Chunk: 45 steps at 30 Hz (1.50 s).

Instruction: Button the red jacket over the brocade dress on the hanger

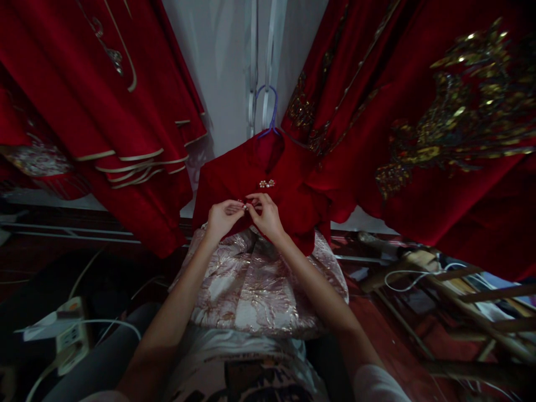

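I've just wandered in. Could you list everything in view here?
Hung garment: one, red, centre
Hanger: one, bluish purple, at its neck
Beaded fastener: one, pale, on its upper front
Small fastener: one, pale, at the fingers
Patterned cloth: one, shiny pale pink, below
Trimmed garments: several, red, left
Gold-ornamented garments: several, red, right
Metal rails: several, grey, top centre
Wall: one, greyish, behind
Wooden frame: one, brown, lower right
Power strip: one, off-white, lower left
Cables: several, whitish, both sides
Floor: one, reddish, below
Shirt: one, white with dark print, bottom
Left hand, right hand: two, bare, centre
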{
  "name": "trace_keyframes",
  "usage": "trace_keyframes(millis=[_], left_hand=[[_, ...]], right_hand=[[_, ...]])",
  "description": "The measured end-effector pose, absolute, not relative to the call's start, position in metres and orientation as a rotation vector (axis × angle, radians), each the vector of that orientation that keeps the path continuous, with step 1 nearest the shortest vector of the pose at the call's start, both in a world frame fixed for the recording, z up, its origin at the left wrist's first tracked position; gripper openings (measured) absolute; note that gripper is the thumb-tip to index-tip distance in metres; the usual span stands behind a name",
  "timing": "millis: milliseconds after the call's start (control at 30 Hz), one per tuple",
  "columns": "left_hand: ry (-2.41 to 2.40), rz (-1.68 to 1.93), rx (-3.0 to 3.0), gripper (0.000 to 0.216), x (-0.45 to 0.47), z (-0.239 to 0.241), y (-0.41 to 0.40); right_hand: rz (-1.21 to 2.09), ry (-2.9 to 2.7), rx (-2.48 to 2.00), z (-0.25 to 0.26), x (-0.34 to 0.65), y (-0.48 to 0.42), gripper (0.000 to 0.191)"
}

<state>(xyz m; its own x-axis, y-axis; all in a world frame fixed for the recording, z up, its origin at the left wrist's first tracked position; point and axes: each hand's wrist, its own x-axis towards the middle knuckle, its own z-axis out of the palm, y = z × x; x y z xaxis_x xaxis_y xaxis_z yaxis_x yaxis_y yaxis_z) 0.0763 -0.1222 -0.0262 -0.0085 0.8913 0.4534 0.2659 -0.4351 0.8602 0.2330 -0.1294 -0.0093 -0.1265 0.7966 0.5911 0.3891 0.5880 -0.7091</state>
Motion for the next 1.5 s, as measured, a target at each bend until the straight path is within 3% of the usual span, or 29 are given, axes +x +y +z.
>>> trace_keyframes(millis=[233,433,500,633,867,967,1067,1233,1400,1500], left_hand=[[1.203,1.5,1.667,0.027,0.083,-0.038,-0.126],[1.175,1.662,1.569,0.029,0.09,-0.049,-0.128],[1.232,1.67,1.624,0.032,0.09,-0.056,-0.131],[1.586,1.45,1.975,0.037,0.087,-0.066,-0.14],[1.79,1.213,2.245,0.014,0.074,-0.064,-0.149],[1.822,1.219,2.252,0.018,0.069,-0.063,-0.152],[1.924,1.257,2.209,0.032,0.066,-0.063,-0.154],[1.991,1.311,2.17,0.058,0.065,-0.065,-0.155],[1.863,1.425,2.133,0.036,0.067,-0.07,-0.154],[1.782,1.341,2.146,0.037,0.065,-0.074,-0.155]], right_hand=[[0.811,-1.808,-0.92,-0.02,0.258,-0.145,0.033],[0.706,-1.922,-1.189,-0.032,0.29,-0.144,0.017],[0.664,-1.962,-1.234,-0.037,0.293,-0.141,0.02],[0.638,-2.097,-1.28,-0.051,0.286,-0.141,0.038],[0.459,-2.102,-1.479,-0.073,0.266,-0.139,0.028],[0.451,-2.073,-1.531,-0.074,0.269,-0.138,0.021],[0.595,-2.073,-1.524,-0.068,0.276,-0.137,0.009],[0.982,-2.095,-1.406,-0.049,0.292,-0.136,0.008],[1.331,-2.101,-1.251,-0.02,0.306,-0.145,0.011],[1.447,-2.059,-1.136,0.004,0.315,-0.156,0.017]])
